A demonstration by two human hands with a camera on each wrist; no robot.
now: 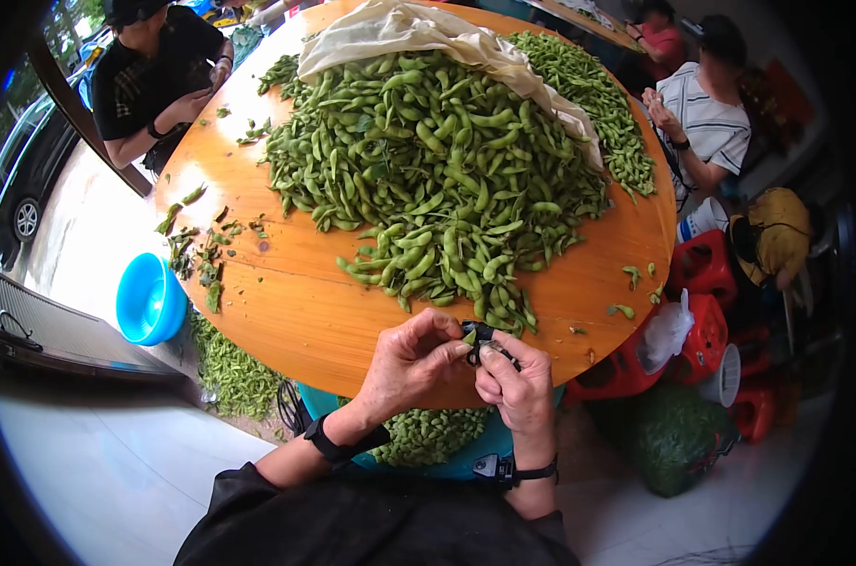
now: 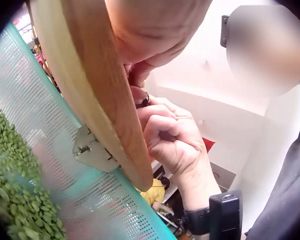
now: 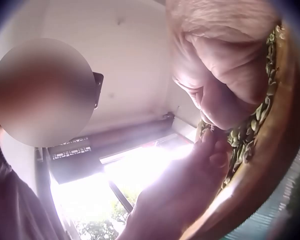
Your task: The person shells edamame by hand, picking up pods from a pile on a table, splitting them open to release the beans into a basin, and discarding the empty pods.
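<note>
At the lower middle of the head view, just over the near edge of the round wooden table [image 1: 286, 311], the two hands meet. The left hand [image 1: 411, 363] has its fingers curled in, thumb and forefinger pinching a single green pod [image 1: 469, 336] at its tip. The right hand [image 1: 517, 382] is curled as well, closed round a small dark tool [image 1: 480, 332] that touches the same pod; what kind of tool it is cannot be told. The pod sits between both hands, right at the table rim and just below the lowest pods of the big heap.

That heap of green pods [image 1: 437, 179] fills the centre and upper half of the tabletop, with a cream cloth [image 1: 418, 33] draped across its far side at the top of the frame. Loose scraps and stems [image 1: 206, 255] lie scattered at the left part of the table. Under the table, below the hands, a teal perforated basket [image 2: 90, 200] holds trimmed pods [image 2: 15, 185]; it fills the lower left of the left wrist view. A blue basin [image 1: 149, 300] stands on the floor at the left, red plastic stools [image 1: 706, 321] at the right. Other people sit at the far side of the table, upper left and upper right
</note>
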